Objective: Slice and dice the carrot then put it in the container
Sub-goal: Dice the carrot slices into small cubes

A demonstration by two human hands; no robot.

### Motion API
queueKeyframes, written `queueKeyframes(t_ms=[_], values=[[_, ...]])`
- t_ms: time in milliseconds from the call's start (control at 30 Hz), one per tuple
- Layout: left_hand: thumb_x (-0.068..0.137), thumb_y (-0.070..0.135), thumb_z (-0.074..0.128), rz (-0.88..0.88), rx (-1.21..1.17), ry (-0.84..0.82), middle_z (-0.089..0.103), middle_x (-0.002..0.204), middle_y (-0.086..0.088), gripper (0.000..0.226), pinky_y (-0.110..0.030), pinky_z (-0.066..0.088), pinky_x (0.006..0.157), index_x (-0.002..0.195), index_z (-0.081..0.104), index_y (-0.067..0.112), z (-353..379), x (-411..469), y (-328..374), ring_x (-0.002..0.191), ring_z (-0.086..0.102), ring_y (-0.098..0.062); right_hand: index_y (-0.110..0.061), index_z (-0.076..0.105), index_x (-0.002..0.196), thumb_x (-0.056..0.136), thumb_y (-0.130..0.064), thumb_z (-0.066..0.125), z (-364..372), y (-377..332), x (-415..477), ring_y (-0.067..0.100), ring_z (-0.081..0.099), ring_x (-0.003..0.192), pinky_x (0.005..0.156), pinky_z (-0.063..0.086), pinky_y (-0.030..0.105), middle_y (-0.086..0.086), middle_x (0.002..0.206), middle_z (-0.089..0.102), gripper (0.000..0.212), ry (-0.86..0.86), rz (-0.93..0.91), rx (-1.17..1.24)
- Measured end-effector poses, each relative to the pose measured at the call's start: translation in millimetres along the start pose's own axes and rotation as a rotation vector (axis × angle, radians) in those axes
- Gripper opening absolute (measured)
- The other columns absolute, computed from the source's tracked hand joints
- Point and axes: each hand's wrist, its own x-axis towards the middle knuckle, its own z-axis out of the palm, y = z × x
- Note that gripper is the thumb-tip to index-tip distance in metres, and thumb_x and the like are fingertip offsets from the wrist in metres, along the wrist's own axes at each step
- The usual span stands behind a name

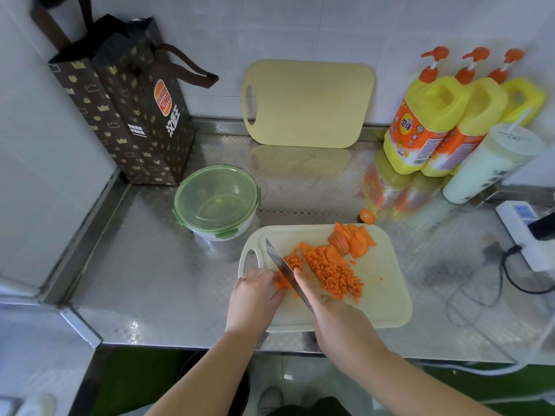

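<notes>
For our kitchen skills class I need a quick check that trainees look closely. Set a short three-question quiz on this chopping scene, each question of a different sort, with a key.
1. True or false: the container has its lid on.
2. Which hand grips the knife? A. the left B. the right C. neither
3. Fill in: the left hand holds down a piece of ____ on the board.

Key: 1 true. 2 B, the right hand. 3 carrot.
</notes>
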Motion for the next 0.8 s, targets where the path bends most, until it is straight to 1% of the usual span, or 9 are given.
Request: queueKeyframes(t_ms=[100,167,333,467,567,600,667,700,800], values=[[0.087,0.037,0.061,0.018,0.006,0.01,0.065,0.094,0.008,0.018,-0.025,0.04,0.084,0.096,0.067,0.023,2,0,0,0.094,0.058,-0.014,-0.036,-0.048,0.12,0.092,-0.009,0.046,2,-2,1,0.016,0.047,0.067,0.058,0.037,0.027,0.001,0.103,0.056,0.102,-0.013,-0.006,-0.022],[0.088,0.038,0.061,0.023,0.016,0.018,0.065,0.093,0.008,0.018,-0.024,0.039,0.083,0.095,0.067,0.022,4,0,-1,0.092,0.058,-0.014,-0.035,-0.044,0.125,0.092,-0.007,0.045,2,-5,1,0.017,0.046,0.067,0.055,0.035,0.027,0.003,0.104,0.056,0.099,-0.027,0.002,-0.026],[0.089,0.04,0.059,0.022,0.036,0.023,0.065,0.093,0.008,0.02,-0.025,0.041,0.085,0.095,0.067,0.022,7,-1,-1,0.091,0.058,-0.013,-0.031,-0.036,0.136,0.092,-0.005,0.043,2,-8,6,0.019,0.047,0.07,0.059,0.036,0.029,0.006,0.106,0.055,0.094,-0.056,0.018,-0.033],[0.089,0.042,0.058,0.01,0.056,0.009,0.064,0.093,0.009,0.021,-0.025,0.043,0.084,0.095,0.067,0.024,7,0,-1,0.089,0.059,-0.013,-0.031,-0.039,0.13,0.09,-0.002,0.044,6,-7,8,0.019,0.046,0.067,0.057,0.036,0.028,0.004,0.105,0.056,0.097,-0.052,0.029,-0.007],[0.089,0.039,0.06,0.02,0.04,0.013,0.065,0.093,0.007,0.02,-0.025,0.041,0.084,0.095,0.068,0.022,6,0,-1,0.092,0.059,-0.015,-0.033,-0.036,0.132,0.091,-0.003,0.044,6,-3,11,0.01,0.038,0.056,0.047,0.025,0.021,-0.003,0.091,0.05,0.094,-0.019,0.066,0.09],[0.089,0.038,0.06,0.025,0.042,0.007,0.065,0.096,0.007,0.02,-0.024,0.039,0.085,0.097,0.068,0.021,5,0,-1,0.095,0.058,-0.015,-0.035,-0.032,0.136,0.093,-0.005,0.042,4,0,12,0.006,0.036,0.054,0.046,0.025,0.021,-0.005,0.084,0.048,0.091,-0.008,0.081,0.159],[0.089,0.038,0.06,0.024,0.029,-0.006,0.066,0.103,0.008,0.023,-0.023,0.037,0.087,0.104,0.067,0.022,1,0,2,0.103,0.056,-0.014,-0.04,-0.021,0.143,0.096,-0.011,0.039,-1,6,13,0.007,0.038,0.053,0.046,0.027,0.024,-0.005,0.074,0.049,0.082,0.016,0.091,0.26],[0.088,0.037,0.061,0.01,0.007,-0.005,0.065,0.107,0.008,0.025,-0.022,0.037,0.087,0.107,0.066,0.022,-1,0,2,0.105,0.056,-0.013,-0.043,-0.02,0.142,0.097,-0.013,0.039,-3,8,11,0.008,0.04,0.054,0.047,0.029,0.025,-0.004,0.072,0.05,0.08,0.027,0.085,0.29],[0.085,0.036,0.067,-0.047,-0.062,0.029,0.066,0.109,0.007,0.03,-0.02,0.038,0.084,0.111,0.067,0.02,-8,-1,2,0.104,0.058,-0.012,-0.05,-0.028,0.131,0.098,-0.015,0.038,-7,9,4,0.011,0.046,0.058,0.049,0.032,0.024,-0.003,0.073,0.052,0.082,0.055,0.053,0.291]])
